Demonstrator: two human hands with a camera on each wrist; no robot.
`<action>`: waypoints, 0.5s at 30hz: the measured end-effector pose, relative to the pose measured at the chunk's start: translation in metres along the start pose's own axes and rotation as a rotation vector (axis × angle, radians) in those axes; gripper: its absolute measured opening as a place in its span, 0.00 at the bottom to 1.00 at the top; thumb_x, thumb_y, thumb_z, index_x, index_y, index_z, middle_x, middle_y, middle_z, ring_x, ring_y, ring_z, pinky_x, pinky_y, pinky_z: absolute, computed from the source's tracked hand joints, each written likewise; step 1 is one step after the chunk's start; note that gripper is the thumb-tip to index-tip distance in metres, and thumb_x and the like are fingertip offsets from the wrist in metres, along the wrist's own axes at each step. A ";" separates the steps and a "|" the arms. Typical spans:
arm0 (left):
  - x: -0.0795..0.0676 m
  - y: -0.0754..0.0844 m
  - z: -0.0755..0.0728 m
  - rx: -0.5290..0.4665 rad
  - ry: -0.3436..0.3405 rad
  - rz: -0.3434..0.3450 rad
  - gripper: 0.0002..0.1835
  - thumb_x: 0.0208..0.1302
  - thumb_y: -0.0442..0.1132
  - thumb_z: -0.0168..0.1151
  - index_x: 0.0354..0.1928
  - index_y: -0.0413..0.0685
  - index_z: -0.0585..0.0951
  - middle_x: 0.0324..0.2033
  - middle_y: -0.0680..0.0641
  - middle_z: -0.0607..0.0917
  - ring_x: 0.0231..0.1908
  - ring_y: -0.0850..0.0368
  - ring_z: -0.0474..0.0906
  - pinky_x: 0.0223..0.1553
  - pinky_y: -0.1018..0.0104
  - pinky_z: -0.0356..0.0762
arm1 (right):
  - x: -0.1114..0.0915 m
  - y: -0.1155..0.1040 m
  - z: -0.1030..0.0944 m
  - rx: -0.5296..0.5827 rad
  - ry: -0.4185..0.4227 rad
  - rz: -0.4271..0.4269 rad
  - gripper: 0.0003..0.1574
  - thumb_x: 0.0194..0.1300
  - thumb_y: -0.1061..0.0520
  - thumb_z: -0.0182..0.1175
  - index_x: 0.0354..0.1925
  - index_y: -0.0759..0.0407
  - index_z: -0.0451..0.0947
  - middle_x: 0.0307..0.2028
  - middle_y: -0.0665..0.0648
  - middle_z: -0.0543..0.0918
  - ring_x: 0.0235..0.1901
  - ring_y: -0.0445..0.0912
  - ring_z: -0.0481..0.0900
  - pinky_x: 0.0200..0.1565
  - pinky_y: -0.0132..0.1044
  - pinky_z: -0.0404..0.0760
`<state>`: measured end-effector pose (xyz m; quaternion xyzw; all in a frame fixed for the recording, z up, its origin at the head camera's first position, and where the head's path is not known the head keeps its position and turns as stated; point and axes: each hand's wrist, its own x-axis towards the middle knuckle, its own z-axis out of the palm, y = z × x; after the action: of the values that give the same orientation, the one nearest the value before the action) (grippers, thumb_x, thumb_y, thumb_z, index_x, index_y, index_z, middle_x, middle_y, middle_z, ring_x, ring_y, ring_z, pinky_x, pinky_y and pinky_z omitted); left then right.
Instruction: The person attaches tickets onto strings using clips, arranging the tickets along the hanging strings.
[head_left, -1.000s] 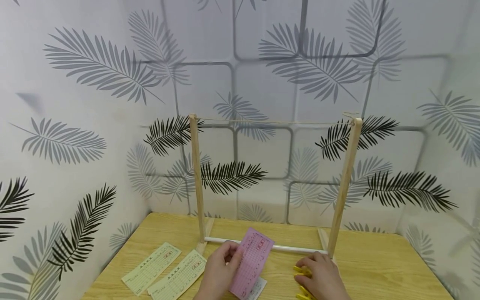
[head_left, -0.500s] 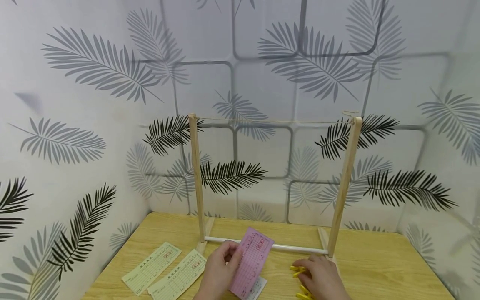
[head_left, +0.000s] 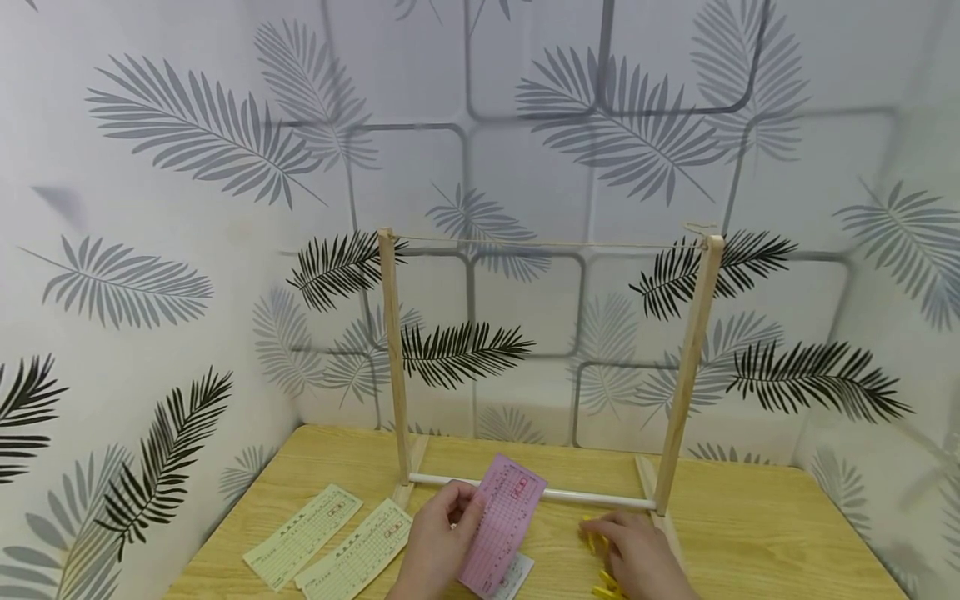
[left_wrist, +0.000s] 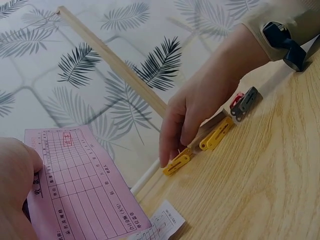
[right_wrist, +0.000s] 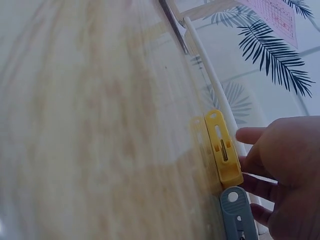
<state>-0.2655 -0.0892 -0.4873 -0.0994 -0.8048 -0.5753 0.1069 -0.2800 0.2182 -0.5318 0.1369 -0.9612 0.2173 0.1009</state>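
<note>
My left hand (head_left: 431, 542) holds a pink receipt slip (head_left: 504, 525) with a printed grid and red stamp, thumb on its face. Beneath it a white slip (head_left: 514, 577) shows partly on the table. At the right, my right hand (head_left: 637, 554) pinches a yellow clothespin (left_wrist: 176, 164) low at the tabletop; fingers partly cover it. A second yellow clothespin (left_wrist: 217, 134) lies just behind that hand. In the right wrist view, a yellow clothespin (right_wrist: 223, 150) and a grey clothespin (right_wrist: 237, 215) stand close in front of the fingers.
Two pale yellow slips (head_left: 303, 537) lie at the left of the table. Behind the hands stands a wooden frame (head_left: 688, 375) with a string (head_left: 551, 243) across its top and a white rod (head_left: 577, 497) below. Grey and red clothespins (left_wrist: 246, 102) lie farther right.
My right hand has shifted slightly left, drawing the yellow clothespin along and turning it. The left hand and the pink slip stay almost still.
</note>
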 end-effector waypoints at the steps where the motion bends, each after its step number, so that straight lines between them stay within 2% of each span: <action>1: 0.000 0.000 0.000 0.000 -0.001 -0.002 0.03 0.79 0.39 0.69 0.44 0.50 0.86 0.33 0.54 0.84 0.34 0.60 0.79 0.35 0.69 0.75 | 0.000 0.000 0.001 0.011 0.003 -0.001 0.25 0.71 0.72 0.66 0.58 0.50 0.91 0.51 0.53 0.89 0.54 0.58 0.85 0.58 0.64 0.81; 3: 0.000 0.000 -0.001 -0.006 0.000 -0.007 0.03 0.79 0.40 0.69 0.44 0.50 0.86 0.34 0.54 0.84 0.35 0.59 0.79 0.35 0.68 0.76 | 0.001 0.001 0.001 0.036 0.003 0.008 0.22 0.73 0.68 0.67 0.62 0.53 0.89 0.52 0.54 0.90 0.55 0.58 0.86 0.59 0.63 0.82; 6: 0.000 0.000 -0.002 -0.007 0.006 -0.015 0.03 0.80 0.40 0.68 0.45 0.50 0.86 0.35 0.54 0.84 0.36 0.58 0.79 0.36 0.68 0.77 | 0.002 0.002 0.000 0.067 -0.017 0.066 0.22 0.75 0.56 0.73 0.64 0.55 0.87 0.54 0.54 0.90 0.57 0.58 0.86 0.61 0.63 0.81; 10: 0.003 -0.002 -0.002 -0.001 0.026 -0.024 0.03 0.82 0.41 0.66 0.46 0.51 0.85 0.36 0.55 0.84 0.38 0.58 0.80 0.40 0.68 0.78 | 0.003 0.003 -0.001 0.050 -0.041 0.129 0.29 0.67 0.43 0.80 0.60 0.54 0.88 0.54 0.54 0.89 0.58 0.59 0.84 0.62 0.63 0.80; 15: 0.004 -0.002 -0.002 -0.013 0.064 -0.005 0.03 0.82 0.41 0.66 0.46 0.52 0.85 0.35 0.55 0.84 0.38 0.57 0.81 0.42 0.67 0.80 | 0.004 0.003 -0.001 0.033 -0.061 0.158 0.28 0.63 0.39 0.82 0.53 0.53 0.89 0.50 0.51 0.88 0.54 0.56 0.84 0.59 0.61 0.81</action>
<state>-0.2697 -0.0922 -0.4876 -0.0798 -0.7975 -0.5837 0.1305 -0.2850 0.2204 -0.5305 0.0688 -0.9679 0.2362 0.0516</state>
